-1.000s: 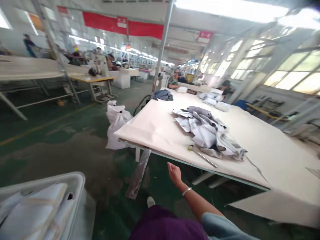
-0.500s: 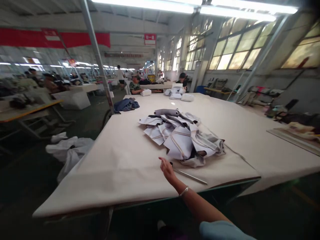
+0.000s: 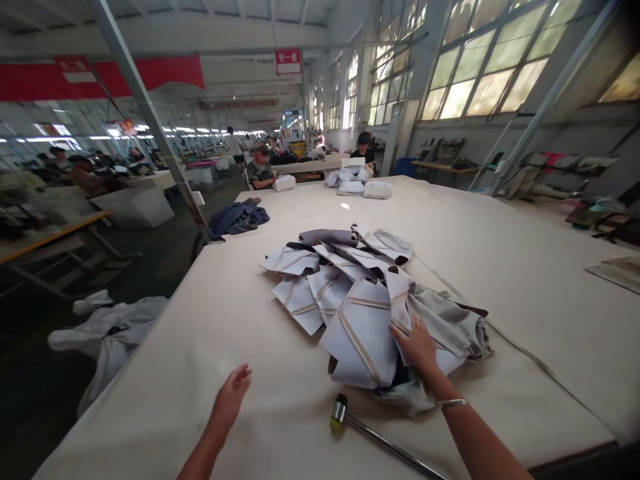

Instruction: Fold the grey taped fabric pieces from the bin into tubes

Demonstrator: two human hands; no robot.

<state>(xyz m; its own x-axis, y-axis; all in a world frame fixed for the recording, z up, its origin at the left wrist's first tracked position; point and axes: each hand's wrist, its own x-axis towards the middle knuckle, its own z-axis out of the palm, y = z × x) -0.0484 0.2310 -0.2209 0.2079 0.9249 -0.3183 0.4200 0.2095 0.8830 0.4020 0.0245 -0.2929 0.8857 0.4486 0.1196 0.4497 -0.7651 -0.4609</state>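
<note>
A heap of stiff white-grey bag-like pieces (image 3: pixel 357 333) with tan strips lies mid-table, with softer grey fabric (image 3: pixel 445 317) on its right side. My right hand (image 3: pixel 419 343), wearing a bracelet, rests on the heap's right front part, thumb and fingers apart against a white piece. Over the bare cloth to the left of the heap is my left hand (image 3: pixel 233 393), its fingers loosely bent and nothing visible in them. A small hammer (image 3: pixel 339 410) with a black face, a yellow-green face and a metal handle lies in front of the heap, touched by neither hand.
The large table (image 3: pixel 210 347) has a cream cover. Dark blue cloth (image 3: pixel 239 217) lies at its far left edge, white bundles (image 3: pixel 351 187) at the far end. Two people sit there. White fabric (image 3: pixel 120 333) lies low at the left; a cord (image 3: pixel 525 350) runs along the right.
My right hand has moved from beside the hammer onto the heap. My left hand has come into view at the lower left. The view has moved closer to the heap.
</note>
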